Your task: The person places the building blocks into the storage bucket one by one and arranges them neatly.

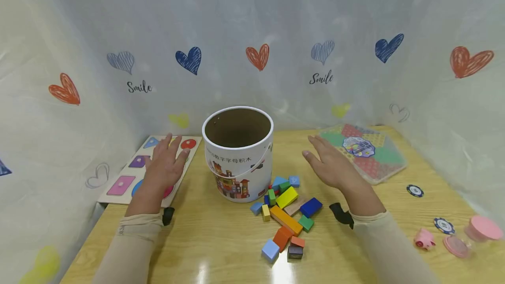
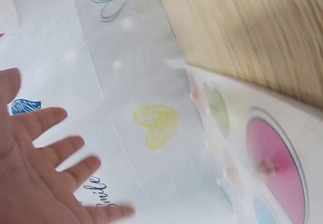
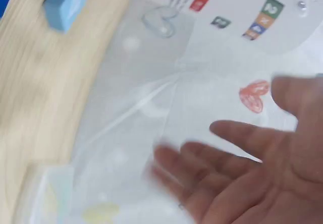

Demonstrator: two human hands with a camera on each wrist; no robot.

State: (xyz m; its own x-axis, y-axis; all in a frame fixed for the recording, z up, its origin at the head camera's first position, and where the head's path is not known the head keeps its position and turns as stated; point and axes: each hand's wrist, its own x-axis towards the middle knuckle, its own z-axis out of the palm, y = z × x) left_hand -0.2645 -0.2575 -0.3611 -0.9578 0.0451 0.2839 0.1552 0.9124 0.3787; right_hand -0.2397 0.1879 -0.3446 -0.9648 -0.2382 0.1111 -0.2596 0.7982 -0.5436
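Note:
Both hands are raised over the table with fingers extended, holding nothing. The left hand is over the wooden shape puzzle board, left of a white bucket. To the right of the bucket, the right hand hovers near a board game box with a patchwork print. Between the arms lies a loose pile of blocks, among them a yellow block, an orange block, a dark blue block and a light blue cube. The bucket's visible inside shows no blocks; its bottom is hidden.
On the right of the wooden table are two poker chips, one farther back and one nearer. Close to them sit a pink pig figure and a pink cup. A heart-printed curtain encloses the back and sides.

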